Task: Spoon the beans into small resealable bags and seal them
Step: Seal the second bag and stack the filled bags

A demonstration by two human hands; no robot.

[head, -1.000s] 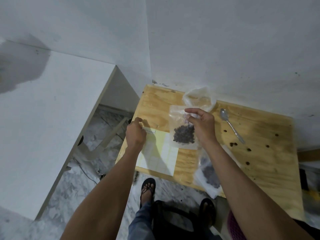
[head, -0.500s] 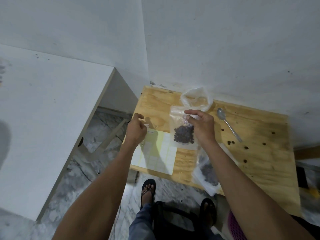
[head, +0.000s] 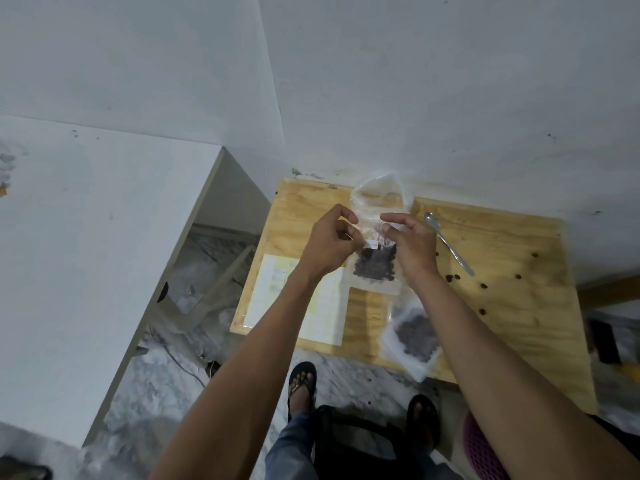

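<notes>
Both hands, left hand (head: 327, 245) and right hand (head: 412, 245), pinch my bean-filled bag (head: 375, 268) with fingers clamped; second filled bag (head: 414, 336) lies nearer me.

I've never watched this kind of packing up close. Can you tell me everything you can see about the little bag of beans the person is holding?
The small bag is clear, thin plastic, roughly rectangular, with dark beans piled in its lower half and its upper part empty. It hangs upright just above the plywood table. The left hand pinches its top left corner, where a small white label shows; the right hand pinches the top right. Whether its strip is sealed cannot be told.
</notes>
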